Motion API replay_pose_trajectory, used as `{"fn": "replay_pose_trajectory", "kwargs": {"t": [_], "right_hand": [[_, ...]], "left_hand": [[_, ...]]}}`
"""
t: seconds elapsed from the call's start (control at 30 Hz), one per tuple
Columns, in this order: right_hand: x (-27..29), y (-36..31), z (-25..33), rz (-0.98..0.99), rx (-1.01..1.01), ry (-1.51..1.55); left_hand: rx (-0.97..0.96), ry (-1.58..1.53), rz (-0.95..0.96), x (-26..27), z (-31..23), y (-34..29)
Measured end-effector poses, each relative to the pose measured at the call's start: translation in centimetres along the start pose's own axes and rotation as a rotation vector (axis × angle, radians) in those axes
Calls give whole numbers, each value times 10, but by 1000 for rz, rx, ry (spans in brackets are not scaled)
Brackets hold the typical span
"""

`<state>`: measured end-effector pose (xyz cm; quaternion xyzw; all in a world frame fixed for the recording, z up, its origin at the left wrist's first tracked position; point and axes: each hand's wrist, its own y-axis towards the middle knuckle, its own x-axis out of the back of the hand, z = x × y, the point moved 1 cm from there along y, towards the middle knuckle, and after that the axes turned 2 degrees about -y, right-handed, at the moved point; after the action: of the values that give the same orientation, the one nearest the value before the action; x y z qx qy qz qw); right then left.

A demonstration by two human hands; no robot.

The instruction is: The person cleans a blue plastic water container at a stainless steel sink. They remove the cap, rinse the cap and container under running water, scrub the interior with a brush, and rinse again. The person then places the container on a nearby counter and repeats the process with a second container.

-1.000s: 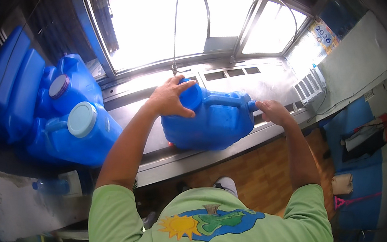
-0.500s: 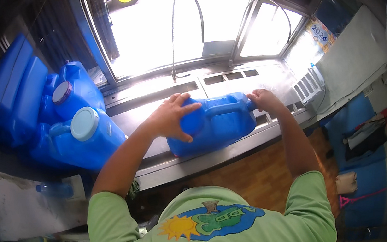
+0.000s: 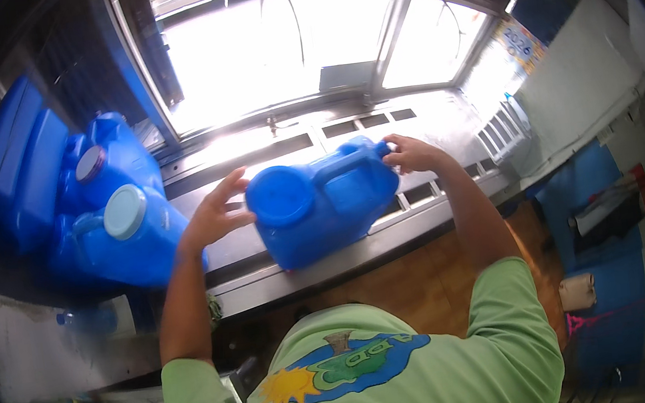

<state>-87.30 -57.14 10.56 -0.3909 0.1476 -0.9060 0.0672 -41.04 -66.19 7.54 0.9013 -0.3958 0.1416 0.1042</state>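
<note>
A blue water jug (image 3: 331, 208) with a built-in handle lies across the metal counter (image 3: 244, 287) in front of me. Its big round blue lid (image 3: 280, 196) faces up and left. At the left edge of that lid is my left hand (image 3: 215, 212), fingers apart and curved, touching or very close to the jug. At the jug's right end sits a small spout cap (image 3: 384, 149). My right hand (image 3: 416, 153) pinches this cap between thumb and fingers.
Several blue jugs stand at the left, one with a pale round lid (image 3: 125, 212). Slots run along the counter below a bright window with thin curved faucets. A white rack (image 3: 505, 131) stands at the right end, near a wall calendar (image 3: 519, 46).
The jug's lid end has turned up and toward me, showing the lid's face. My left hand has come off the jug's top to its left side. My right hand stays at the spout cap.
</note>
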Motion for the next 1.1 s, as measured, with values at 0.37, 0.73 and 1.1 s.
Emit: {"fn": "replay_pose_trajectory", "kwargs": {"t": [0.37,0.73,1.1], "right_hand": [[32,36,-43,-80,-56,-185],[-19,-136,-150,-926,508,-224],[97,-102,-273,-948,184,-473]], "left_hand": [[-29,20,-232,-118,1,2],[0,105,-391,-331,-70,159],[145,341,-11,-360,-20,98]]}}
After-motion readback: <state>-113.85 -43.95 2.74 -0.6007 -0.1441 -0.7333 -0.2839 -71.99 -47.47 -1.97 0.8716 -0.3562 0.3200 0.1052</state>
